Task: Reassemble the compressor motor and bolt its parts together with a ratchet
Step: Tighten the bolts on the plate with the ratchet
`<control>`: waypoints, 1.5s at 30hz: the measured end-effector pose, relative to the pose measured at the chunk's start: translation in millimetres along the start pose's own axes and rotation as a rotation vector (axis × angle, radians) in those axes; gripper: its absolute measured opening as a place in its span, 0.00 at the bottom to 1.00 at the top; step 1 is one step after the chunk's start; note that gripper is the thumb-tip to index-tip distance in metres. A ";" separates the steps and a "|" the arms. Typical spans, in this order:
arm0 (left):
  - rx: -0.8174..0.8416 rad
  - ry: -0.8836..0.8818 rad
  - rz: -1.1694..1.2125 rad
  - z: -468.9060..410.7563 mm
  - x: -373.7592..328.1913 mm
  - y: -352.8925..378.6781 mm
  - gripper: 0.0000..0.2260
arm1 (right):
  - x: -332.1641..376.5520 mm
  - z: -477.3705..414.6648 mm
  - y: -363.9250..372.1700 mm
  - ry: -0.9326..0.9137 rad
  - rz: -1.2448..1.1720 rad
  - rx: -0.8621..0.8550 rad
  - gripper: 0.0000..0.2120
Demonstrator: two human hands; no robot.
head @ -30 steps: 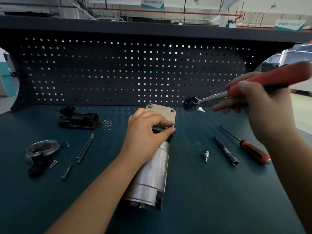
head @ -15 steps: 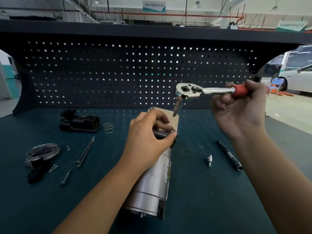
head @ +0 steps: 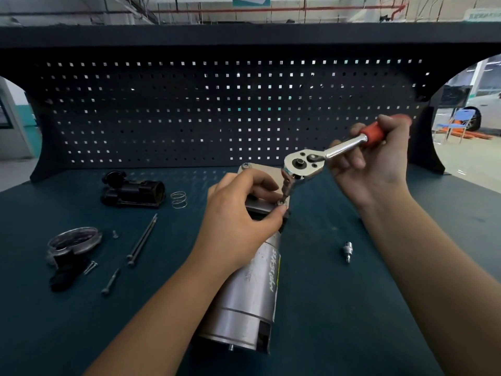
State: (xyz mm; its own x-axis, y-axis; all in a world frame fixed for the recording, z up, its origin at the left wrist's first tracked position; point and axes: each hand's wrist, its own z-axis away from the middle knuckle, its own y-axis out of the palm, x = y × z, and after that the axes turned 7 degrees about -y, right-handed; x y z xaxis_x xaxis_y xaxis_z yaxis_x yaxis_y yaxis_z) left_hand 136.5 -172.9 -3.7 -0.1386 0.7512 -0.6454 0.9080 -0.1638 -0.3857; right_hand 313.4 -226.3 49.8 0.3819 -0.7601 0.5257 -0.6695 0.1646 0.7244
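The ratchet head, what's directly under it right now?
Under the ratchet, its bit runs down onto a bolt at the corner of the motor's end plate. The left hand covers most of that plate, so any other bolts there can't be seen.

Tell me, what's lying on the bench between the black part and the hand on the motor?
A small wire spring, shown in the head view, between the black part and the left hand.

Left hand (head: 238,210) is gripping the far end of the silver motor (head: 252,297), which is lying on the dark bench (head: 352,308). Right hand (head: 376,161) is wrapping around the red handle of the ratchet (head: 320,161), its bit sitting on a bolt (head: 282,203) at the beige end plate (head: 267,170). Loose screws, long bolts (head: 142,237), a spring (head: 179,199) and a black housing (head: 132,192) are lying off to the left, a small bit (head: 347,251) to the right.
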 end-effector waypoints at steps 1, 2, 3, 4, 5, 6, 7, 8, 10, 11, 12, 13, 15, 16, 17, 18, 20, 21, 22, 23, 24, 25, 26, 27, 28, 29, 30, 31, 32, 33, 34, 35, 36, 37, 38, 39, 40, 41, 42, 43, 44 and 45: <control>-0.001 0.001 -0.004 -0.2 -0.7 -0.3 0.11 | -0.2 -0.2 -0.1 0.003 0.000 0.006 0.19; -0.001 0.002 -0.009 -0.2 -1.8 -0.8 0.11 | -0.7 -0.2 -0.3 0.007 0.000 0.010 0.21; 0.000 0.007 -0.015 -0.3 -3.2 -1.1 0.12 | -1.2 -0.1 -0.3 0.010 0.001 0.010 0.22; 0.002 0.018 -0.022 -0.2 -4.7 -1.4 0.12 | -1.9 0.3 -0.5 0.011 0.003 0.006 0.23; 0.002 0.033 -0.034 0.1 -6.0 -1.8 0.12 | -2.4 0.7 -0.5 0.007 0.005 0.000 0.23; 0.001 0.046 -0.046 0.4 -7.4 -2.3 0.11 | -2.8 0.8 -0.9 0.000 0.006 -0.007 0.23; 0.000 0.054 -0.054 0.6 -8.9 -2.5 0.10 | -3.0 0.6 -1.4 -0.008 0.006 -0.012 0.24; -0.001 0.058 -0.053 0.6 -9.9 -2.8 0.10 | -3.0 0.3 -1.9 -0.013 0.009 -0.010 0.23; -0.002 0.060 -0.040 -0.2 -9.8 -2.3 0.10 | -1.9 -0.3 -2.2 -0.011 0.029 0.032 0.23; -0.007 0.063 -0.037 -0.8 -9.4 -2.0 0.10 | -0.9 -0.6 -1.8 -0.010 0.051 0.065 0.22; -0.013 0.068 -0.033 -1.2 -8.3 -1.8 0.11 | 0.0 -1.0 -1.1 -0.011 0.075 0.097 0.22; -0.017 0.071 -0.031 -1.5 -6.7 -1.4 0.12 | 0.6 -1.5 0.3 -0.011 0.090 0.121 0.21; -0.022 0.063 -0.037 -2.0 -4.5 -1.0 0.16 | 0.1 -2.7 5.4 0.011 0.073 0.119 0.18; -0.023 0.053 -0.041 -2.1 -3.6 -1.0 0.17 | -1.8 -3.2 9.1 0.034 0.052 0.093 0.17; -0.020 0.046 -0.040 -2.2 -3.6 -0.8 0.16 | -4.8 -3.7 13.4 0.051 0.033 0.060 0.15; -0.015 0.040 -0.031 -2.1 -4.5 -1.0 0.14 | -9.0 -4.0 18.7 0.060 0.018 0.030 0.13; -0.024 0.045 -0.025 -2.5 -5.3 -0.4 0.06 | -19.1 -5.4 29.8 0.067 0.003 -0.013 0.11; -0.038 0.056 -0.028 -2.7 -6.1 -0.5 0.07 | -24.0 -6.4 34.9 0.079 0.006 -0.021 0.10; -0.040 0.064 -0.025 -3.1 -6.1 -0.2 0.09 | -28.1 -7.8 39.0 0.104 0.014 -0.012 0.10; -0.036 0.070 -0.029 -3.6 -5.9 -0.3 0.09 | -31.4 -9.0 41.9 0.140 0.028 0.014 0.10; -0.030 0.080 -0.038 -3.8 -5.3 -0.5 0.09 | -34.3 -10.6 43.9 0.182 0.047 0.050 0.10; -0.025 0.094 -0.043 -4.0 -4.6 -0.9 0.09 | -36.7 -12.3 45.4 0.224 0.069 0.089 0.10; -0.024 0.107 -0.043 -4.0 -3.8 -1.0 0.09 | -38.7 -14.0 46.8 0.262 0.095 0.128 0.10; -0.025 0.116 -0.044 -3.7 -3.5 -0.9 0.08 | -40.5 -15.4 48.1 0.294 0.124 0.163 0.10; -0.031 0.119 -0.048 -3.8 -3.3 -0.5 0.07 | -42.1 -16.2 50.2 0.322 0.151 0.195 0.11; -0.039 0.119 -0.052 -4.2 -2.9 0.1 0.07 | -43.7 -16.9 52.7 0.346 0.173 0.225 0.11; -0.049 0.117 -0.057 -4.4 -2.5 0.6 0.07 | -45.2 -16.9 55.6 0.371 0.194 0.253 0.12; -0.062 0.115 -0.063 -4.5 -2.0 0.9 0.08 | -46.9 -16.7 58.7 0.394 0.215 0.279 0.12; -0.068 0.114 -0.067 -4.6 -1.6 1.0 0.08 | -48.5 -16.0 61.6 0.417 0.236 0.298 0.11; -0.065 0.115 -0.068 -4.5 -1.3 1.1 0.08 | -49.9 -14.9 64.2 0.438 0.252 0.308 0.10; -0.056 0.118 -0.067 -4.2 -1.7 1.3 0.08 | -51.2 -13.5 66.2 0.450 0.265 0.307 0.10; -0.045 0.127 -0.062 -3.4 -2.0 2.0 0.07 | -52.2 -11.8 66.8 0.444 0.273 0.292 0.09; -0.039 0.136 -0.052 -2.9 -2.2 2.8 0.06 | -52.7 -9.9 66.6 0.417 0.284 0.272 0.10; -0.039 0.142 -0.039 -2.3 -2.4 3.8 0.05 | -52.6 -7.7 65.6 0.374 0.303 0.251 0.10; -0.040 0.142 -0.031 -1.8 -2.4 5.3 0.05 | -51.9 -5.2 64.3 0.325 0.329 0.235 0.11; -0.040 0.143 -0.035 -1.0 -2.9 6.9 0.04 | -50.9 -2.8 62.7 0.276 0.354 0.221 0.12; -0.036 0.140 -0.046 -0.4 -4.5 8.1 0.06 | -49.6 -0.7 61.4 0.237 0.368 0.211 0.12; -0.032 0.148 -0.061 -0.2 -6.0 8.9 0.07 | -48.2 0.5 60.6 0.211 0.364 0.203 0.13; -0.038 0.167 -0.075 0.3 -8.2 9.5 0.07 | -45.5 1.7 59.9 0.196 0.339 0.192 0.14; -0.055 0.196 -0.096 0.4 -9.2 9.2 0.06 | -43.2 2.1 59.5 0.189 0.298 0.175 0.13; -0.071 0.220 -0.121 -0.1 -9.2 7.8 0.06 | -41.1 1.9 59.2 0.183 0.252 0.155 0.12; -0.076 0.224 -0.140 -0.7 -8.4 6.1 0.06 | -38.6 1.9 58.6 0.173 0.209 0.132 0.11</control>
State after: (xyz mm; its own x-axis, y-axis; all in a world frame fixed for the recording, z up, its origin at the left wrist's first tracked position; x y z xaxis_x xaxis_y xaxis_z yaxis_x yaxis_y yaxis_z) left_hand 143.4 -179.7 -0.1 -0.1819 0.8870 -0.4243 0.9143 -0.0062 -0.4049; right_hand 258.3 -188.5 71.1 0.3223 -0.5983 0.7336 -0.8180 0.2141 0.5339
